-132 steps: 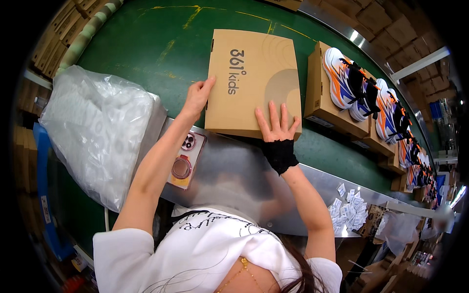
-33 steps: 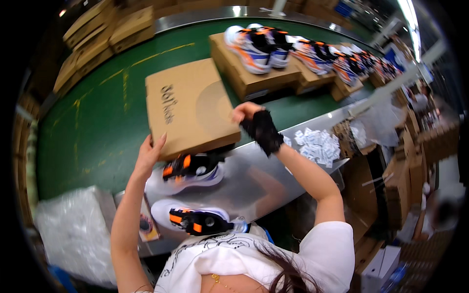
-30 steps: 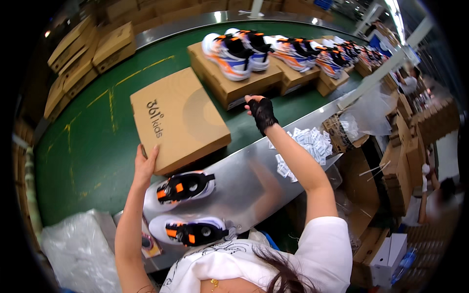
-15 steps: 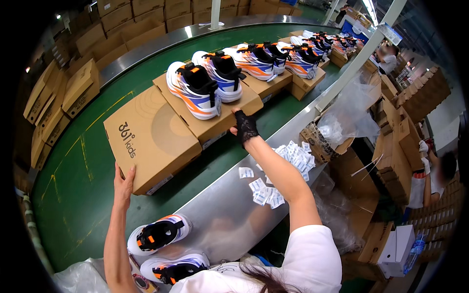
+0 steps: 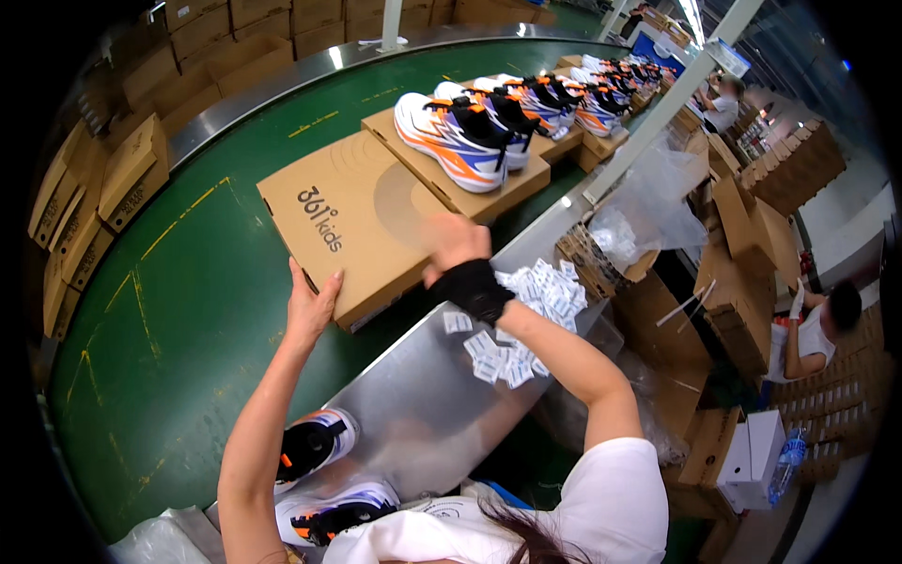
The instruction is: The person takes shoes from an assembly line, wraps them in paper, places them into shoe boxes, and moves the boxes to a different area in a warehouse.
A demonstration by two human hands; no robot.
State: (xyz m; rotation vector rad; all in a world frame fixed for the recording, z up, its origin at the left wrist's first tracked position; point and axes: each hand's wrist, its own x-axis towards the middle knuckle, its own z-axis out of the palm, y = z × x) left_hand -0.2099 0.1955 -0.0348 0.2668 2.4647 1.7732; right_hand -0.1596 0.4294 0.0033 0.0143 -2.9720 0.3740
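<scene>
A closed brown cardboard shoe box (image 5: 357, 221) lies on the green conveyor belt (image 5: 169, 320). My left hand (image 5: 313, 305) presses against its near corner with the fingers spread. My right hand (image 5: 453, 246), blurred and with a black band at the wrist, hovers over the box's near right edge; nothing shows in it. Behind the box, a pair of white, orange and purple sneakers (image 5: 456, 132) rests on another box lid.
More boxes with sneakers (image 5: 573, 99) run up the belt. Small white packets (image 5: 526, 310) lie on the steel bench (image 5: 413, 414). Two dark-and-orange sneakers (image 5: 315, 470) sit at its near end. Stacked cartons (image 5: 103, 179) line the left; a person (image 5: 817, 329) sits at right.
The view has swung left to right along the belt. The box has slid nearer, with my left hand still at its corner. My right hand has come back from the far box to this one.
</scene>
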